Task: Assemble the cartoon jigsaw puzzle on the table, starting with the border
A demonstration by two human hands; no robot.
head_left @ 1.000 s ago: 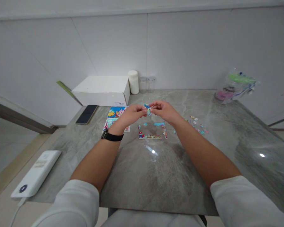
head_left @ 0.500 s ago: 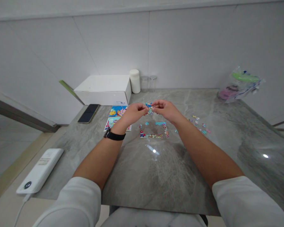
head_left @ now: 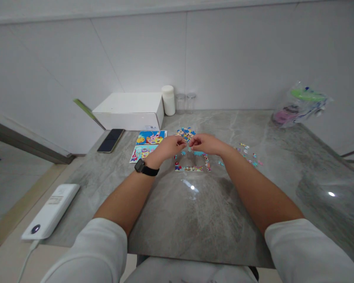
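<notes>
My left hand [head_left: 168, 147] and my right hand [head_left: 205, 144] meet low over the grey marble table [head_left: 194, 204], fingers pinched together around a small turquoise puzzle piece [head_left: 189, 149] between them. Directly under them lies a partly built jigsaw frame [head_left: 191, 164], with its bottom and right edges joined. A cluster of assembled colourful pieces [head_left: 186, 133] lies just beyond the hands. A black watch is on my left wrist.
Loose puzzle pieces [head_left: 247, 155] are scattered right of the frame. Two picture cards [head_left: 149, 143] lie to the left, with a phone [head_left: 110, 140] and a white box [head_left: 131, 110] behind. A white jar [head_left: 168, 100], two clear jars, a plastic bag [head_left: 301, 105] and a power bank [head_left: 50, 211] also sit here.
Both hands have come down from mid-air to just above the puzzle frame, still pinched together. The cluster of joined pieces behind them is now uncovered.
</notes>
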